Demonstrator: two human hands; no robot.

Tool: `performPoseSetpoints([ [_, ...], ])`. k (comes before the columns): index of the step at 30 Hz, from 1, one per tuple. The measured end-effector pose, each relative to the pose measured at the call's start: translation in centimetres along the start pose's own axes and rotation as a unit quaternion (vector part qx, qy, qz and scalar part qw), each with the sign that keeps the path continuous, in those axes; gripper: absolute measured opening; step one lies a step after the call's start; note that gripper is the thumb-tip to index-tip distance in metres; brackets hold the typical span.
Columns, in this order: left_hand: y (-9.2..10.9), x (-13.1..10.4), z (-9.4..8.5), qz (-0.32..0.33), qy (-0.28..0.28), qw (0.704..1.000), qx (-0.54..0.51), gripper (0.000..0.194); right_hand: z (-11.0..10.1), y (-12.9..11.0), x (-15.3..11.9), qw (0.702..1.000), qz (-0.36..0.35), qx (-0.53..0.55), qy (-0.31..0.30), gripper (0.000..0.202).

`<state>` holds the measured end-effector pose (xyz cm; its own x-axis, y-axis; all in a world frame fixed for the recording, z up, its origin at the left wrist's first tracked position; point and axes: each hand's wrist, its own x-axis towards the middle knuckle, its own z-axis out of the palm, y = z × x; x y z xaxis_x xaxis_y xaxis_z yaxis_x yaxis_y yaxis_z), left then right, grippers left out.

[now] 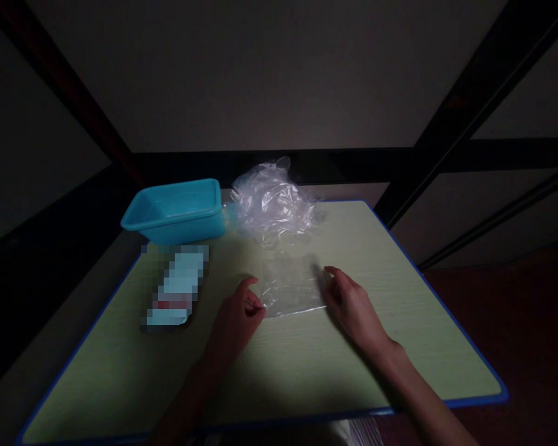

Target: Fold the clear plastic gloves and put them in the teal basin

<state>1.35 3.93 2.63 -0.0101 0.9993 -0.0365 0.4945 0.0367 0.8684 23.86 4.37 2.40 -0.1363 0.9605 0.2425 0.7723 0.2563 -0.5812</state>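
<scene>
A thin, clear plastic piece that looks like a disposable glove (294,284) lies spread on the table, its straight near edge catching the light. At its lower left corner, my left hand (238,313) is closed on that edge, with the index finger curled above the corner. My right hand (353,305) is closed at the opposite end of the edge, index finger extended along the side; its thumb tip is hidden. Just behind is a crumpled heap of clear plastic gloves (274,201), with rounded finger shapes visible.
A light blue plastic basket (186,229) stands at the table's back left corner. In front of it lies a blurred-out pale blue flat object (181,285). The pale table (279,378) has a blue rim, and a panelled wall (274,80) rises behind it.
</scene>
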Motion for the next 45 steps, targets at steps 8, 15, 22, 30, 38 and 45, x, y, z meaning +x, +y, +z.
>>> performPoseSetpoints([
  [8,-0.4,-0.5,0.5,0.039,0.03,0.998,0.05,0.044,-0.6,0.0,-0.3,0.997,-0.009,-0.074,0.017,0.033],
  [15,-0.3,-1.7,1.3,0.276,0.057,0.935,0.216,0.035,-1.0,-1.0,-1.3,0.984,-0.144,-0.094,-0.043,0.032],
  [22,0.2,-1.8,1.9,0.384,-0.065,0.837,0.384,0.056,0.0,-0.6,-1.7,0.979,-0.152,-0.096,-0.096,0.052],
  [30,0.2,-1.3,1.8,0.353,-0.121,0.826,0.423,0.06,-1.5,2.4,1.4,0.998,-0.03,0.025,-0.058,0.045],
  [38,0.1,-1.4,1.9,0.325,-0.122,0.837,0.423,0.057,-0.8,3.2,1.4,0.988,-0.116,-0.063,-0.075,0.044],
  [45,0.0,-1.8,2.0,0.327,-0.098,0.838,0.425,0.058,-0.8,3.2,1.4,0.986,-0.125,-0.079,-0.073,0.046],
])
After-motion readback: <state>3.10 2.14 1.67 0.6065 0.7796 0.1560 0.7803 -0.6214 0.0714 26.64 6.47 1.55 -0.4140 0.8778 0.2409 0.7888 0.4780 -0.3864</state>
